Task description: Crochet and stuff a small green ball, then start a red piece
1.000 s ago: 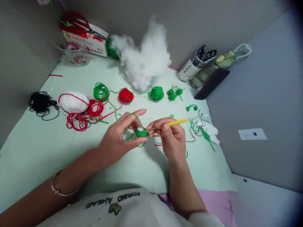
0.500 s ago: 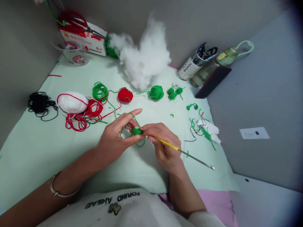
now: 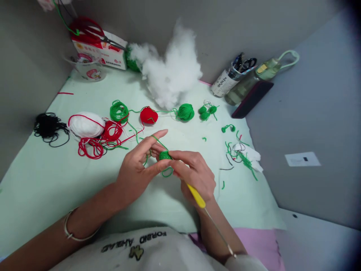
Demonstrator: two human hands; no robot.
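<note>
Lying far left, black yarn [image 3: 50, 127]: loose heap on table [image 3: 36, 195], apart from hands, probably parked clear.
White ball [image 3: 87, 125]: red strand across top, red loops beside.
Left hand [image 3: 137, 165]: thumb and fingers pinching green piece; index raised apart, green yarn [image 3: 160, 143] over it, likely for tension.
Green piece [image 3: 164, 155]: between both hands, off table, likely steadied from two sides.
Green ball [image 3: 185, 112]: beyond hands, seemingly within reach.
Right hand [image 3: 196, 175]: thumb and index close together at piece's right edge; exact contact hidden, can't tell.
Hook [image 3: 196, 195]: yellow handle under palm, one end towards wrist, other hidden; probably tucked to free fingertips.
Scraps [image 3: 246, 162]: right side, probably aside to avoid tangling.
</note>
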